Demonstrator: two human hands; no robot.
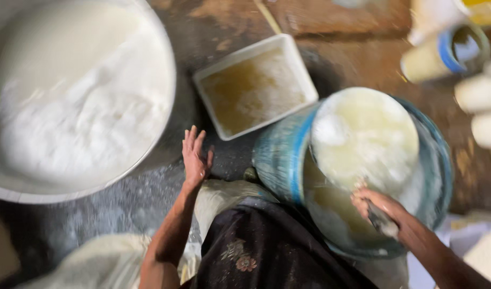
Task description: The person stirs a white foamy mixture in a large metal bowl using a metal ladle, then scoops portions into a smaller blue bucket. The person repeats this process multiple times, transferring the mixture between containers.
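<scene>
My left hand (194, 158) hangs open, fingers spread wide and holding nothing, over the dusty grey floor (122, 203). It is just beside the lower right rim of the large round metal basin of white flour-like mass (79, 96), which lies at ten o'clock from it. At one o'clock from that hand lies the white rectangular tray of brownish liquid (254, 85). My right hand (376, 206) is wet and smeared white, and is closed around a dark, white-coated tool (382, 220); blur hides what kind. This hand sits inside the blue round bucket (280, 155), at the near edge of the pale round lump (366, 136) that fills it, at twelve o'clock from my knuckles.
</scene>
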